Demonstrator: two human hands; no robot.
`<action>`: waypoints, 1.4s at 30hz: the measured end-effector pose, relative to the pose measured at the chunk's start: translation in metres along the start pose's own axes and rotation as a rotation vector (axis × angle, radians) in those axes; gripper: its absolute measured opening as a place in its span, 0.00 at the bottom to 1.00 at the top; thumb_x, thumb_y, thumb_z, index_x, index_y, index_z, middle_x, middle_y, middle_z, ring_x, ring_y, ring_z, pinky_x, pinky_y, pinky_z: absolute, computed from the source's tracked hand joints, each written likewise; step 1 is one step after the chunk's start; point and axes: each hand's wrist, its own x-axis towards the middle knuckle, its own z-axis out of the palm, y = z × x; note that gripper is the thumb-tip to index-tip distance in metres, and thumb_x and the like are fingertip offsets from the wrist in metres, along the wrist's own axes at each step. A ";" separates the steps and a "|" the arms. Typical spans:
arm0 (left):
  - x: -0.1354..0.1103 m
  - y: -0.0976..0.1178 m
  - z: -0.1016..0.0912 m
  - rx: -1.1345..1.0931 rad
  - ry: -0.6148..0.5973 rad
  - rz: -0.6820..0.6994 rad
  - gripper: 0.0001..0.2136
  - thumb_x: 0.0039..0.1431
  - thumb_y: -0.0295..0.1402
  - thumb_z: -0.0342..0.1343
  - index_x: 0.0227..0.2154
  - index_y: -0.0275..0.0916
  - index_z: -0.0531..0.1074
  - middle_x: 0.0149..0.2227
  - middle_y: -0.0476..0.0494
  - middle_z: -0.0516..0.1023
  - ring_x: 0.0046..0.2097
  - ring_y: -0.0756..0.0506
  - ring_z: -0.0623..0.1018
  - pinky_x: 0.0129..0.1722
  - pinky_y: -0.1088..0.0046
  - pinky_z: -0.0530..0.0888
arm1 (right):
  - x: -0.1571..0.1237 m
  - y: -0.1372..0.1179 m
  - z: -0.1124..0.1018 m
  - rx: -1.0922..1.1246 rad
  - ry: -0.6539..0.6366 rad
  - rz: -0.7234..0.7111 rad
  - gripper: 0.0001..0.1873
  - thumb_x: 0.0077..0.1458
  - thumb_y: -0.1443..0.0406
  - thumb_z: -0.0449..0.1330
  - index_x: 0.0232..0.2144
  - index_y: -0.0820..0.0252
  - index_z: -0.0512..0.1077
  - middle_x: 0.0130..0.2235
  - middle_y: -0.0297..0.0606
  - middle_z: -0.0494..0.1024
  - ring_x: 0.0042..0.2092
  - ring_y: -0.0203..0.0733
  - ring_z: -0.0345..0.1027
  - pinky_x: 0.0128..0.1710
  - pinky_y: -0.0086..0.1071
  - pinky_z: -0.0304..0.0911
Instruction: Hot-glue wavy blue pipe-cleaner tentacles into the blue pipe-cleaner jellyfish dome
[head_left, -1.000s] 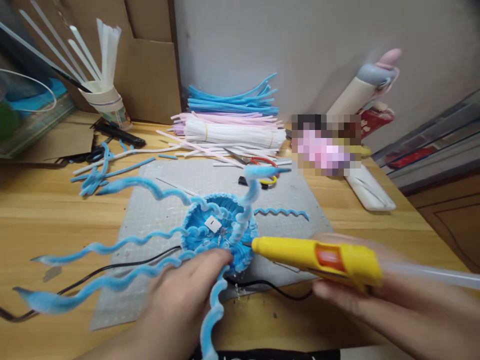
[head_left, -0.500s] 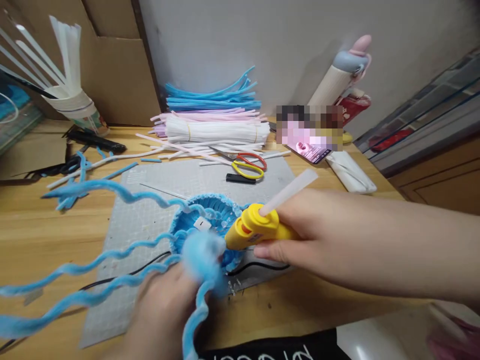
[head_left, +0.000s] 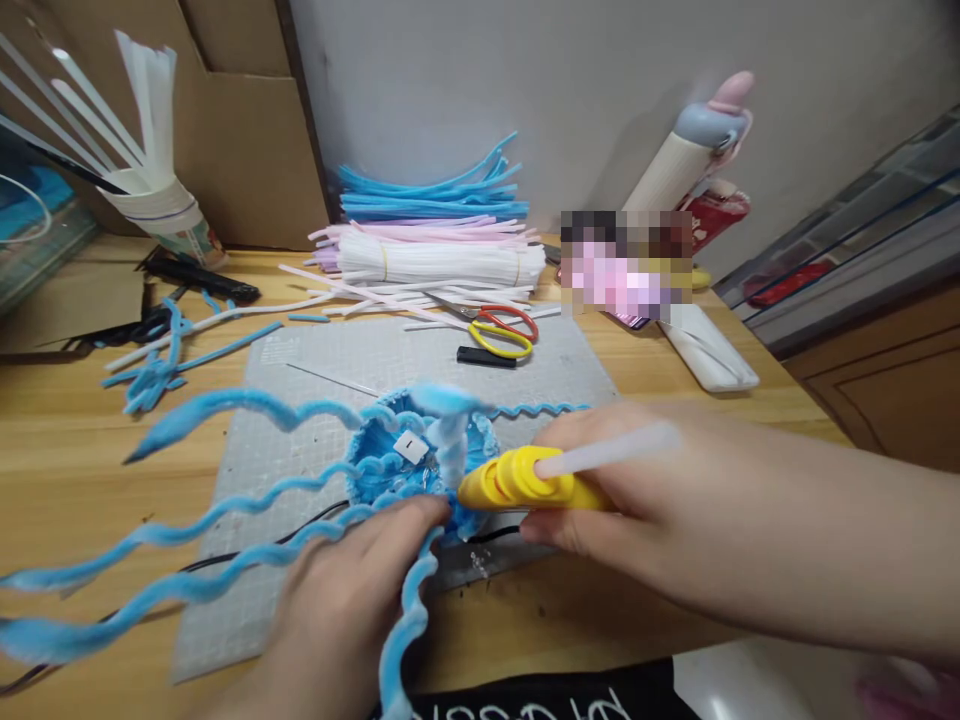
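My right hand [head_left: 592,500] is closed around a yellow hot glue gun [head_left: 517,478], with a pale glue stick [head_left: 611,450] poking out of its back. Its nozzle points into a blue bowl-shaped pipe-cleaner piece [head_left: 367,455] with wavy blue strands [head_left: 255,495] trailing from it. My left hand [head_left: 356,575] grips the bowl's near side, its fingertips partly hidden. Inside the bowl lie a small white tag [head_left: 410,447] and clear glue-like bits. A fuzzy white-and-blue strand [head_left: 450,445] rises from the bowl beside the nozzle, its top blurred.
A grey cutting mat [head_left: 300,350] lies underneath. Behind it are scissors [head_left: 501,335], a black cap-like piece [head_left: 486,357] and bundled pipe cleaners [head_left: 442,262]. A paper cup [head_left: 176,220] holds glue sticks at left. A phone [head_left: 630,318], tissue pack [head_left: 709,345] and bottle [head_left: 671,170] stand right.
The fuzzy white-and-blue strand, blurred before my left hand earlier, now rises from the bowl. The glue gun has tilted flatter and shifted slightly right and down. My left fingers sit against the bowl.
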 end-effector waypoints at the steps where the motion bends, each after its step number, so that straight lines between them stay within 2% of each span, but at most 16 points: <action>1: 0.000 0.002 -0.001 -0.001 -0.004 -0.017 0.17 0.64 0.28 0.45 0.52 0.51 0.65 0.46 0.52 0.82 0.43 0.47 0.83 0.36 0.73 0.78 | 0.001 0.001 0.002 0.003 -0.022 0.004 0.10 0.57 0.59 0.59 0.30 0.56 0.77 0.28 0.36 0.79 0.30 0.42 0.72 0.32 0.31 0.64; 5: 0.001 0.005 -0.002 0.006 -0.010 -0.026 0.16 0.64 0.28 0.44 0.51 0.51 0.64 0.44 0.53 0.83 0.41 0.47 0.83 0.34 0.73 0.78 | 0.004 0.001 0.004 -0.025 -0.010 0.058 0.15 0.58 0.54 0.57 0.32 0.56 0.78 0.29 0.37 0.79 0.29 0.41 0.71 0.29 0.31 0.61; 11: 0.003 0.001 -0.002 0.042 0.004 0.038 0.16 0.63 0.28 0.45 0.51 0.51 0.64 0.44 0.55 0.83 0.40 0.47 0.84 0.31 0.72 0.79 | 0.005 0.000 0.004 -0.069 -0.038 0.178 0.22 0.58 0.49 0.55 0.22 0.55 0.75 0.17 0.33 0.71 0.19 0.38 0.62 0.20 0.30 0.49; 14: 0.003 0.002 -0.002 0.045 0.011 0.035 0.16 0.63 0.27 0.45 0.50 0.51 0.65 0.44 0.55 0.83 0.39 0.48 0.84 0.30 0.73 0.79 | 0.004 0.001 0.006 -0.084 -0.038 0.213 0.24 0.57 0.48 0.54 0.20 0.55 0.73 0.17 0.33 0.70 0.19 0.38 0.60 0.19 0.30 0.46; 23: 0.001 -0.001 -0.001 0.051 -0.010 0.041 0.18 0.62 0.26 0.46 0.52 0.52 0.64 0.45 0.55 0.82 0.41 0.48 0.84 0.34 0.73 0.79 | 0.004 0.006 0.012 -0.115 -0.003 0.182 0.26 0.58 0.47 0.53 0.17 0.56 0.70 0.17 0.34 0.70 0.19 0.38 0.59 0.19 0.31 0.46; 34: 0.004 0.007 -0.003 0.031 0.047 0.009 0.15 0.62 0.26 0.45 0.48 0.50 0.67 0.43 0.54 0.83 0.39 0.47 0.84 0.33 0.72 0.79 | 0.005 0.005 0.011 -0.140 0.010 0.180 0.25 0.58 0.47 0.53 0.18 0.56 0.71 0.18 0.34 0.70 0.20 0.38 0.59 0.20 0.30 0.46; 42: 0.000 0.001 -0.001 0.014 -0.021 -0.009 0.21 0.58 0.24 0.46 0.51 0.51 0.67 0.45 0.53 0.83 0.41 0.47 0.84 0.35 0.72 0.78 | 0.003 0.005 0.010 -0.135 0.005 0.175 0.27 0.57 0.47 0.54 0.14 0.56 0.68 0.15 0.34 0.68 0.18 0.37 0.57 0.18 0.30 0.46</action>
